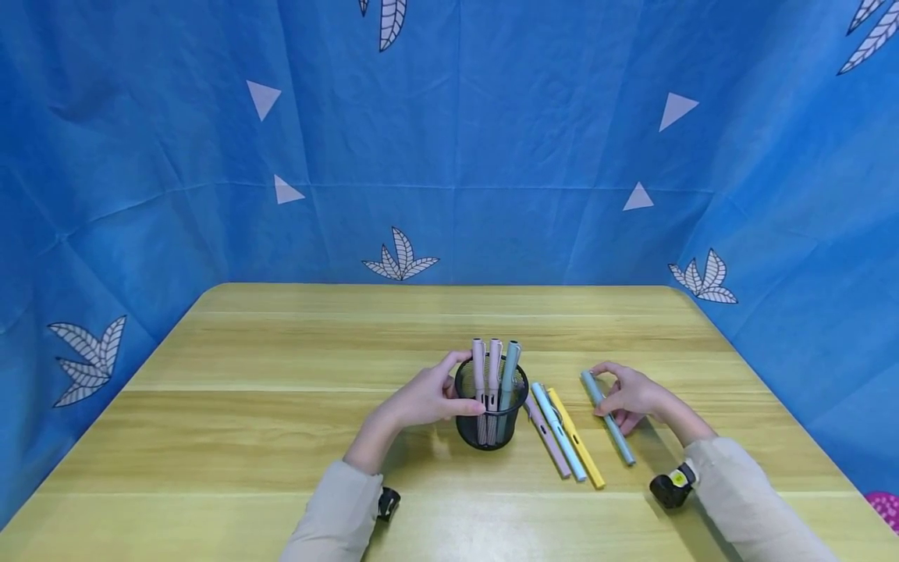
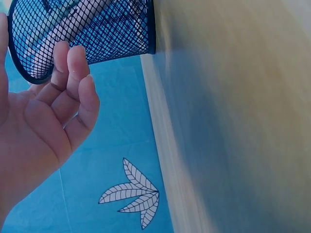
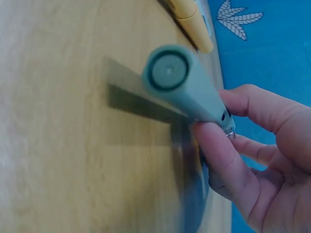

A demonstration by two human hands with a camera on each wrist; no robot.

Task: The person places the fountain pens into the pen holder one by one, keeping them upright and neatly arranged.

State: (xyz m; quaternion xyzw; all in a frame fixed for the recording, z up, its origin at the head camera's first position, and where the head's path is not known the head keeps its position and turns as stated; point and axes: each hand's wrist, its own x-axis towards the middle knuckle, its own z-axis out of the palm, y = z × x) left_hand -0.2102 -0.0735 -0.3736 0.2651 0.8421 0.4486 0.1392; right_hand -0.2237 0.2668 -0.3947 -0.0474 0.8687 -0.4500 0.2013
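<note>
My left hand point(image 1: 424, 398) holds a black mesh pen holder point(image 1: 469, 431) by its rim, thumb at the near side and fingers around the far side. Two pale purple pens point(image 1: 479, 363) and a green pen point(image 1: 511, 361) stand upright inside it. In the left wrist view, curled fingers lie along the mesh wall point(image 2: 119, 29). To the right, my right hand point(image 1: 632, 393) pinches another green pen point(image 1: 621, 446) between thumb and fingers. The right wrist view shows that pen's round end point(image 3: 169, 71) tilted toward the camera, with its shadow on the wood.
Between the holder and my right hand lie a purple pen point(image 1: 551, 439), a light blue pen point(image 1: 559, 433) and a yellow pen point(image 1: 577, 441), side by side. All are on a wooden table point(image 1: 281, 351). A blue patterned cloth point(image 1: 449, 140) hangs behind and around it.
</note>
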